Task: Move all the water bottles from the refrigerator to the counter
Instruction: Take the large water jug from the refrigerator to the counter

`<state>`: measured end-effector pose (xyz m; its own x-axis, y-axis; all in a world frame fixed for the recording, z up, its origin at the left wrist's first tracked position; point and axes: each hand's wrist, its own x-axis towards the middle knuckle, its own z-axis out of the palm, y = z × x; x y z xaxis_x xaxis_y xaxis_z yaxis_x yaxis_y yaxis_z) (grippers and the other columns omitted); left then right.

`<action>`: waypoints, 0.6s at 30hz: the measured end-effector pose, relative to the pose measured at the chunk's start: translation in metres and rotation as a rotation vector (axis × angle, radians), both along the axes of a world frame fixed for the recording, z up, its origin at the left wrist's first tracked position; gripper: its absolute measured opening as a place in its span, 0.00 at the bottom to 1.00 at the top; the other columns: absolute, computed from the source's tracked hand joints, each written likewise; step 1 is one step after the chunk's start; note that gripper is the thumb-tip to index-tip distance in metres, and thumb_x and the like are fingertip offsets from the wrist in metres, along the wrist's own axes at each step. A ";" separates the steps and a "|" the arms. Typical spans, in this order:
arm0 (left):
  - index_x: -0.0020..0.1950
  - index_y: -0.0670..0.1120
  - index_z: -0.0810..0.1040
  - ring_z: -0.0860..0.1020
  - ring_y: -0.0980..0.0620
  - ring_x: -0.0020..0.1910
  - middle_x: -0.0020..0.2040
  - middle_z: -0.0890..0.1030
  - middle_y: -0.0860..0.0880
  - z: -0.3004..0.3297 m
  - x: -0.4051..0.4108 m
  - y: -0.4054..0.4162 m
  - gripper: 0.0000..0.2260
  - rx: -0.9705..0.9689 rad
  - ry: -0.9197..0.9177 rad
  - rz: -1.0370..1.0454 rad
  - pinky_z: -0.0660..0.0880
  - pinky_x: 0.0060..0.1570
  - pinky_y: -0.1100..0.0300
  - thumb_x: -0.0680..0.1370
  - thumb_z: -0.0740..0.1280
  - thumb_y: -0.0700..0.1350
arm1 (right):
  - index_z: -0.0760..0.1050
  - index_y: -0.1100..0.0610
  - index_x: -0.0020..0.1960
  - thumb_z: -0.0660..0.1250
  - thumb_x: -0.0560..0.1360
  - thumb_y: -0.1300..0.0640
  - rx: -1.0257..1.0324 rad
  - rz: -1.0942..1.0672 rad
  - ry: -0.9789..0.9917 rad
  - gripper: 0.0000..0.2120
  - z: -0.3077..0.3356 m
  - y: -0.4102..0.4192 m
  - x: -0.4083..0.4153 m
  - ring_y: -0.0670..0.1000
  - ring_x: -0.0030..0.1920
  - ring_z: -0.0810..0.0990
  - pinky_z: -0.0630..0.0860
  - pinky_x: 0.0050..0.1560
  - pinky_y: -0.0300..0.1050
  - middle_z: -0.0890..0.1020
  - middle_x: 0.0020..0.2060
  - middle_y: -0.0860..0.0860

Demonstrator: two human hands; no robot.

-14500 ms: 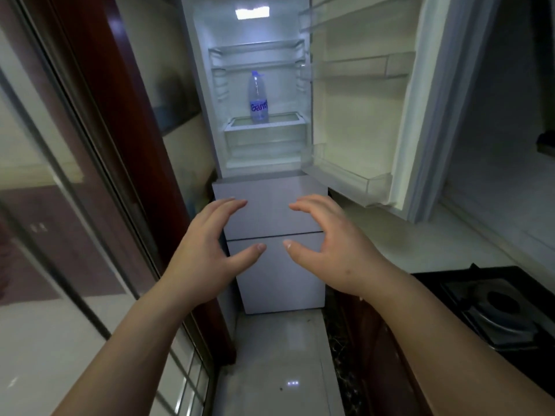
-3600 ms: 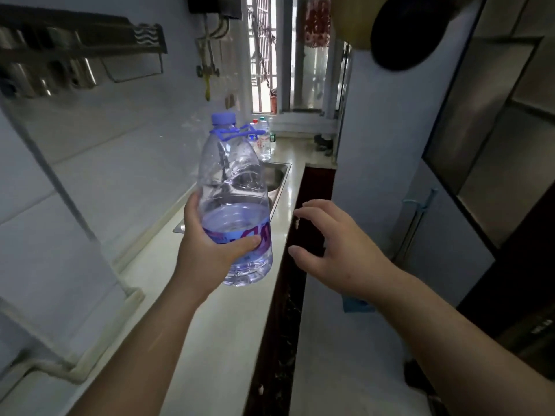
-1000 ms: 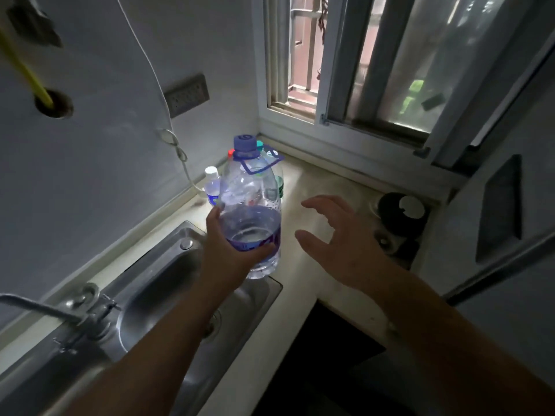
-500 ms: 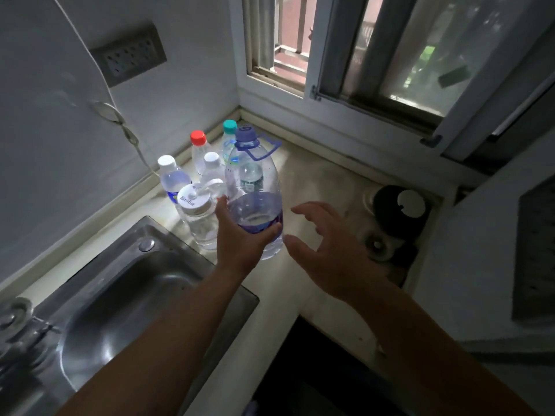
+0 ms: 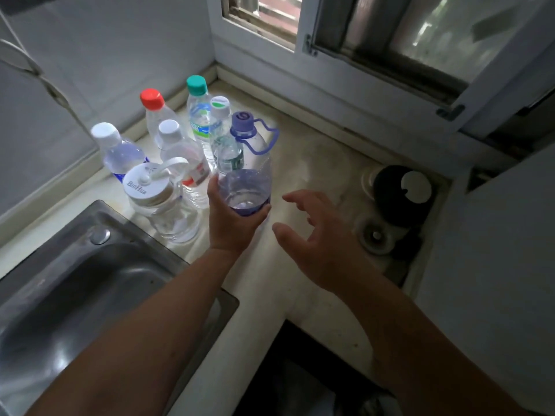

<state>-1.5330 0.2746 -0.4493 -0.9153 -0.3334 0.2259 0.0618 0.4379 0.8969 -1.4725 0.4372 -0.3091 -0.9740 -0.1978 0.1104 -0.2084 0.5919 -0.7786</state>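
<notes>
And down it comes: half a second ago the big purple-capped bottle (image 5: 244, 163) hung a touch higher beside the cluster, and now its base looks to be at, or just about on, the tabletop (image 5: 312, 175) at the corner under the window (image 5: 390, 34), right of the sink (image 5: 78, 283). The left hand (image 5: 232, 223) grips it low, fingers (image 5: 261, 210) wrapped round the lower body. The right hand (image 5: 318, 244) hovers just beside, fingers spread and loose, holding nothing.

I'd judge this the set-down of the last one: the fridge showed a single bottle earlier, and this is it. Only the letting go is left.

Count with me. One purple-capped bottle with a carry loop. One wide-lidded white-topped jug (image 5: 159, 202) at the front. One red cap (image 5: 152, 99), one teal cap (image 5: 196, 84), two plain white caps (image 5: 104, 132) and (image 5: 170, 129), and a white-and-green cap (image 5: 220, 104) behind. Seven bottles on the tabletop, packed close, several touching. Off to the right, a dark round object (image 5: 399, 196), well apart.
</notes>
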 end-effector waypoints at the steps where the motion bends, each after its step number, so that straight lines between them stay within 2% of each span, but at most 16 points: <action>1: 0.75 0.40 0.55 0.73 0.45 0.67 0.69 0.70 0.40 -0.003 -0.001 0.000 0.52 0.006 -0.005 0.005 0.73 0.65 0.54 0.62 0.83 0.49 | 0.73 0.50 0.61 0.70 0.72 0.52 -0.010 -0.001 -0.001 0.18 -0.001 0.001 -0.001 0.34 0.55 0.70 0.64 0.51 0.22 0.70 0.50 0.34; 4: 0.75 0.41 0.53 0.72 0.45 0.68 0.70 0.69 0.41 -0.009 -0.004 -0.001 0.53 -0.002 -0.034 -0.002 0.74 0.63 0.46 0.62 0.83 0.51 | 0.73 0.50 0.61 0.70 0.72 0.51 -0.022 -0.007 -0.018 0.19 -0.003 0.005 -0.003 0.34 0.55 0.70 0.64 0.51 0.22 0.72 0.52 0.39; 8: 0.76 0.47 0.50 0.73 0.47 0.68 0.71 0.69 0.43 -0.005 -0.006 0.002 0.54 0.006 -0.092 -0.029 0.75 0.63 0.49 0.62 0.82 0.55 | 0.72 0.50 0.63 0.70 0.73 0.51 -0.032 -0.007 -0.060 0.19 -0.001 0.006 -0.002 0.30 0.55 0.68 0.64 0.50 0.20 0.70 0.52 0.36; 10: 0.76 0.48 0.49 0.74 0.48 0.67 0.71 0.70 0.43 -0.001 -0.006 0.004 0.54 0.027 -0.105 -0.027 0.75 0.62 0.50 0.62 0.82 0.55 | 0.72 0.51 0.63 0.69 0.73 0.52 -0.038 -0.003 -0.064 0.19 0.002 0.007 -0.001 0.31 0.56 0.68 0.64 0.50 0.20 0.71 0.53 0.38; 14: 0.76 0.47 0.53 0.75 0.52 0.64 0.68 0.74 0.47 0.011 0.000 0.004 0.52 0.032 -0.171 -0.030 0.75 0.59 0.60 0.62 0.82 0.55 | 0.72 0.52 0.63 0.69 0.73 0.50 -0.037 0.017 -0.035 0.20 0.008 0.007 0.005 0.33 0.56 0.69 0.64 0.50 0.20 0.72 0.55 0.41; 17: 0.73 0.49 0.63 0.76 0.56 0.57 0.62 0.76 0.54 0.033 0.011 0.001 0.43 0.050 -0.250 -0.023 0.71 0.49 0.73 0.64 0.81 0.50 | 0.73 0.53 0.62 0.69 0.73 0.52 -0.055 0.031 -0.004 0.19 0.017 0.006 0.010 0.30 0.54 0.69 0.65 0.50 0.21 0.72 0.54 0.42; 18: 0.72 0.47 0.67 0.75 0.57 0.55 0.59 0.76 0.54 0.042 0.016 -0.001 0.38 0.025 -0.266 -0.009 0.68 0.45 0.76 0.66 0.80 0.48 | 0.73 0.53 0.62 0.70 0.73 0.52 -0.059 0.041 0.007 0.18 0.022 0.006 0.011 0.29 0.53 0.69 0.65 0.49 0.21 0.72 0.54 0.43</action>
<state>-1.5170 0.2737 -0.4071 -0.9445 -0.3271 -0.0314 -0.1738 0.4163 0.8925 -1.4611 0.4429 -0.2870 -0.9644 -0.2304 0.1299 -0.2372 0.5363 -0.8100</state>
